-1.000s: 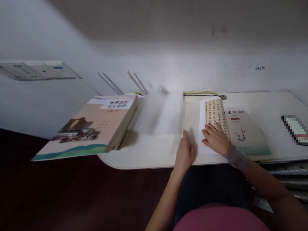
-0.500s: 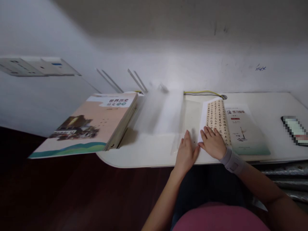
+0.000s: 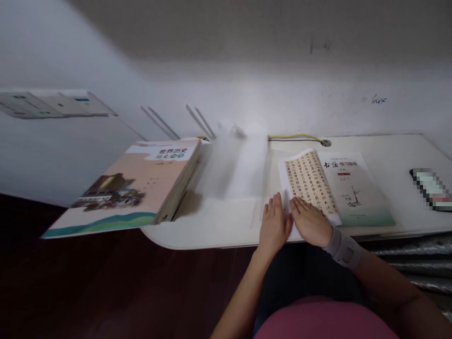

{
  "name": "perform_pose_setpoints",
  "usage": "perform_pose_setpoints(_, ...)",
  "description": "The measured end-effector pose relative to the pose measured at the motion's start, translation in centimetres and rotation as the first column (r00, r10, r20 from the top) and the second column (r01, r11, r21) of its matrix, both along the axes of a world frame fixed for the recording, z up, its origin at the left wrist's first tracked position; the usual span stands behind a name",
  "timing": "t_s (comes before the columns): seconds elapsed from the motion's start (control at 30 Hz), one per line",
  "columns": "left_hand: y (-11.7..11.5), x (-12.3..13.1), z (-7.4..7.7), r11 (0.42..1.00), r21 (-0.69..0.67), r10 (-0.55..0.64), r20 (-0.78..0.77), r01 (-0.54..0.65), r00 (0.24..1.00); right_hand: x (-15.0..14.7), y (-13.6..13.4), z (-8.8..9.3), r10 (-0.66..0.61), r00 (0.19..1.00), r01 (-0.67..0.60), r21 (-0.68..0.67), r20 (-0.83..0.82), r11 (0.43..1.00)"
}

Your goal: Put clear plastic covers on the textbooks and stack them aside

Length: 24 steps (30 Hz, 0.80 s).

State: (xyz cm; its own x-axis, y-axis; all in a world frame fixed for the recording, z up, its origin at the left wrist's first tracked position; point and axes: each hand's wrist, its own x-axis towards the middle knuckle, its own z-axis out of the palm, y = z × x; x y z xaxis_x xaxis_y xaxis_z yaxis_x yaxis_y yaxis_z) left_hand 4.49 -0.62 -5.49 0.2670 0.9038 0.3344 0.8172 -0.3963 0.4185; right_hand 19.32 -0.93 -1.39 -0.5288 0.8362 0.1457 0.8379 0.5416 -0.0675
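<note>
The history textbook (image 3: 127,183) overhung the left corner of the white desk (image 3: 226,226). Near the desk's front edge, the left hand (image 3: 274,225) lay open, its fingers lightly spread, just beside a sheet of brush calligraphy (image 3: 306,181). That sheet had just swung further left and now lay aslant. The right hand (image 3: 309,223), in a wrist brace (image 3: 342,247), rested on its lower edge, fingers together, pinching nothing. A calligraphy practice booklet (image 3: 353,188) lay against the sheet's right side, and a pixelated phone (image 3: 430,190) lay by the desk's right edge.

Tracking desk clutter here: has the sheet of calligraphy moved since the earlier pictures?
Yes: the calligraphy sheet has swung left, its top now slanting away from the calligraphy workbook, whose full title shows.
</note>
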Motion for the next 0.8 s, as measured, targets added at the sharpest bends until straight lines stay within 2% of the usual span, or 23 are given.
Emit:
perform_pose_setpoints(0.13, -0.2, 0.0, 0.3, 1.0, -0.017, -0.018, -0.039, 0.018, 0.999, 0.7, 1.0, 1.5, 0.067, 0.996, -0.064, -0.051, 0.066, 0.997)
perform_pose_setpoints(0.27, -0.3, 0.1, 0.3, 1.0, -0.025, -0.007, -0.101, 0.005, 0.995, 1.5, 3.2, 2.5, 0.142, 0.979, -0.137, -0.049, 0.143, 0.989)
perform_pose_setpoints(0.5, -0.4, 0.2, 0.2, 1.0, 0.013, 0.01, -0.127, -0.008, 0.992, 2.6, 8.6, 2.0, 0.313, 0.932, -0.266, -0.24, 0.182, 0.934)
perform_pose_setpoints(0.63, -0.4, 0.3, 0.4, 0.999, 0.029, 0.036, -0.152, -0.032, 0.988, 2.9, 9.9, 1.3, 0.29, 0.944, -0.25, -0.236, 0.157, 0.939)
perform_pose_setpoints(0.8, -0.5, 0.4, 0.7, 0.999, 0.028, 0.037, -0.211, -0.032, 0.977, 3.6, 10.4, 0.7, 0.14, 0.977, -0.116, -0.149, 0.161, 0.982)
